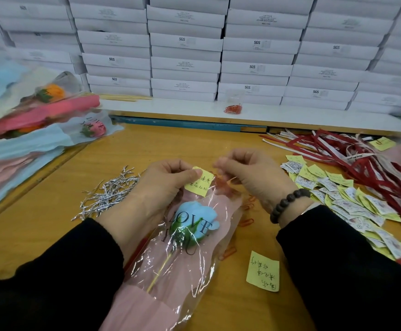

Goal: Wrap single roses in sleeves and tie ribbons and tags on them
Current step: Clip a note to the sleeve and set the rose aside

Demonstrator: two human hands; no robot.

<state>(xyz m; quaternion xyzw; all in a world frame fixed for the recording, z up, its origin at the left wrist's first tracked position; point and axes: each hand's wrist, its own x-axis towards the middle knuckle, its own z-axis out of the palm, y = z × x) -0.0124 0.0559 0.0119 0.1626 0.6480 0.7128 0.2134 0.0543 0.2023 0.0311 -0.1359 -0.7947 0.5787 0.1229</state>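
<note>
Back wall: stacked flat white cardboard boxes [185, 41], some stamped SGS.
My workbench: yellow-brown wooden tabletop [51, 211].
Ledge: long white shelf [170, 108] under the boxes.
My wrist: dark round-bead bracelet [288, 203].
My arms: black sleeves [51, 278].

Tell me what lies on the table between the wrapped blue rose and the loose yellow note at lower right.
In the head view, orange paper clips lie scattered on the bare wooden table between the wrapped blue rose and the yellow note.
</note>
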